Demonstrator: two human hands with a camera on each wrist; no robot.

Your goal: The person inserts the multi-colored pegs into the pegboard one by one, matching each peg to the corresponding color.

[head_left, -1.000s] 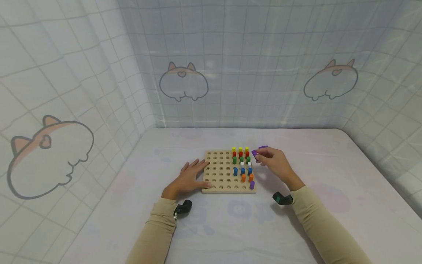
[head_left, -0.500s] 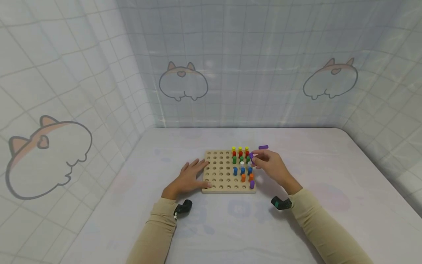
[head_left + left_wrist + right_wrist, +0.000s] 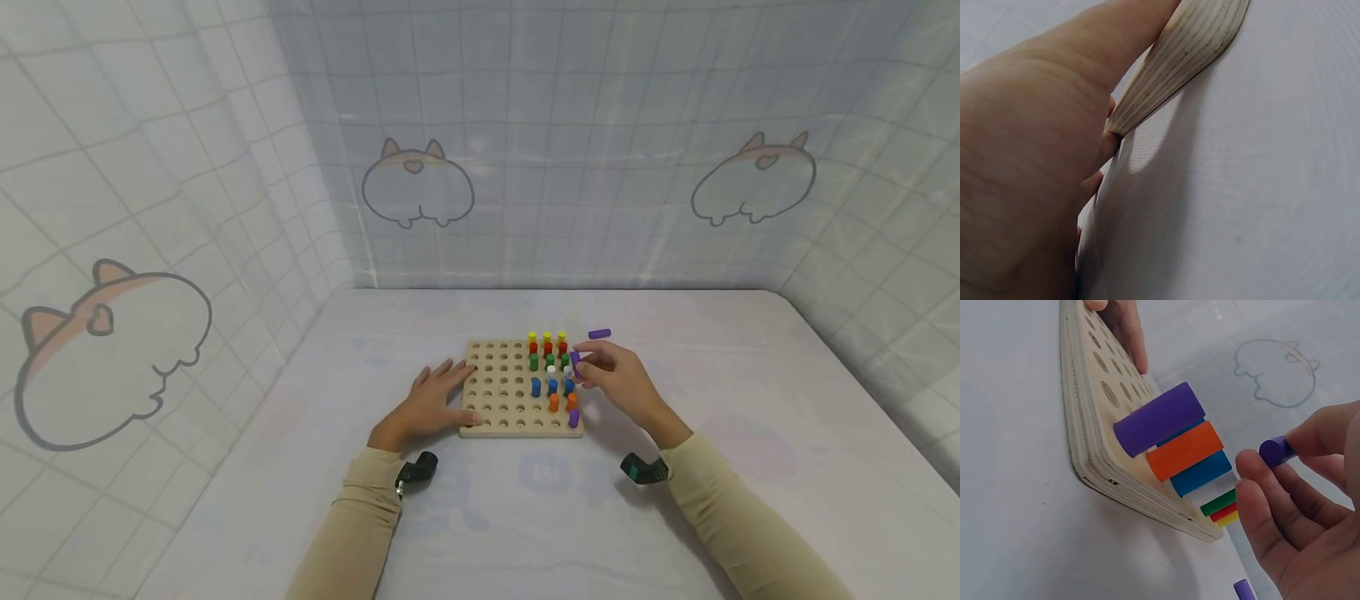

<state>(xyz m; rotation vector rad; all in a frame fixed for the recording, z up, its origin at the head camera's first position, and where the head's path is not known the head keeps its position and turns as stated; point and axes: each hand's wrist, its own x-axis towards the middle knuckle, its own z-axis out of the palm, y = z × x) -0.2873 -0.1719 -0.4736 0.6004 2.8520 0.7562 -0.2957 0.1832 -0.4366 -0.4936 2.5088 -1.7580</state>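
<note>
A wooden pegboard (image 3: 504, 400) with rows of round holes lies on the table. Colored pegs stand in its right-hand columns: yellow, red, green, white, blue, orange (image 3: 1186, 451) and one purple peg (image 3: 1161, 419) at the near right corner. My right hand (image 3: 617, 379) pinches another purple peg (image 3: 1276, 451) between thumb and fingers, beside the board's right edge. My left hand (image 3: 427, 407) lies spread at the board's left edge, fingertips and thumb resting on its top. In the left wrist view the layered plywood side shows under the hand.
One loose purple peg (image 3: 599, 333) lies on the white tablecloth (image 3: 525, 508) behind my right hand. Pale curtains (image 3: 570, 100) with a grid pattern and cartoon animals rise behind and at both sides. A dark wrist camera (image 3: 643, 468) sits at the right sleeve.
My right hand has moved slightly left and down toward the board's right edge with the purple peg, uncovering the loose purple peg behind it. The left hand has stayed in place.
</note>
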